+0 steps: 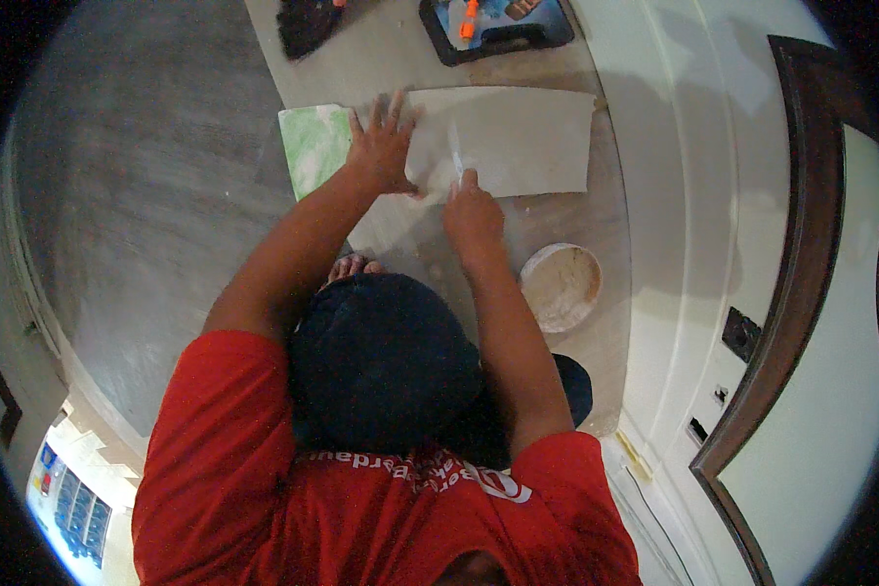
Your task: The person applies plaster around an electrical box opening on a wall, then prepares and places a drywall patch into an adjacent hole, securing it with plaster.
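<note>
A flat pale board [527, 137] lies on the floor in front of me, with a green, white-smeared piece [313, 151] at its left end. My left hand [382, 146] rests with fingers spread on the board, near where the green begins. To its right, my right hand [473, 217] is closed round a slim pale knife [457, 161], its narrow blade pointing away from me over the board. The blade is slightly blurred, and whether it cuts into the surface cannot be made out. The knife's handle is mostly hidden by the fingers.
A round tub [561, 286] with a whitish inside stands right of my right forearm. Beyond the board are a dark tool case [498, 39] holding orange items and a dark bristly brush [306, 27]. A white wall [674, 234] with a dark socket [741, 334] bounds the right side.
</note>
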The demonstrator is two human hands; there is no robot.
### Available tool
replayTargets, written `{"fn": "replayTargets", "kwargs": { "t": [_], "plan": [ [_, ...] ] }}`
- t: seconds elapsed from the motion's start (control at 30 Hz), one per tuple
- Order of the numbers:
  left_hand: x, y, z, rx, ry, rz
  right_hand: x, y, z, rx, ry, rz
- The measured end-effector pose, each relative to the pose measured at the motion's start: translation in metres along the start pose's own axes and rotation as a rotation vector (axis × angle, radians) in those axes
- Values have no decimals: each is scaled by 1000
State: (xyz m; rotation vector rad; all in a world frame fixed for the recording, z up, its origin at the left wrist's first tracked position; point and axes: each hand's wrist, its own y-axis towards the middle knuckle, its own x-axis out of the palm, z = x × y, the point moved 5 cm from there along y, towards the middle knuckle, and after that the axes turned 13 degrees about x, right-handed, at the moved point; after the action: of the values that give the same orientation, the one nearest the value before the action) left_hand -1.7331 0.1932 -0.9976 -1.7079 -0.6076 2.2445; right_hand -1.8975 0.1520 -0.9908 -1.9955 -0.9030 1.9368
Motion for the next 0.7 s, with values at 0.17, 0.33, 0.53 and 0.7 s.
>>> {"fn": "replayTargets", "kwargs": {
  "t": [0.17, 0.33, 0.53, 0.7],
  "plan": [
    [2, -3, 0, 6, 26, 17, 3, -25, 12, 35, 19, -27],
    [6, 0, -3, 10, 20, 8, 5, -47, 23, 49, 23, -52],
    [-4, -3, 3, 0, 33, 9, 23, -65, 46, 84, 38, -53],
    [-2, -9, 3, 20, -23, 69, 7, -91, 58, 194, 158, -117]
  ]
}}
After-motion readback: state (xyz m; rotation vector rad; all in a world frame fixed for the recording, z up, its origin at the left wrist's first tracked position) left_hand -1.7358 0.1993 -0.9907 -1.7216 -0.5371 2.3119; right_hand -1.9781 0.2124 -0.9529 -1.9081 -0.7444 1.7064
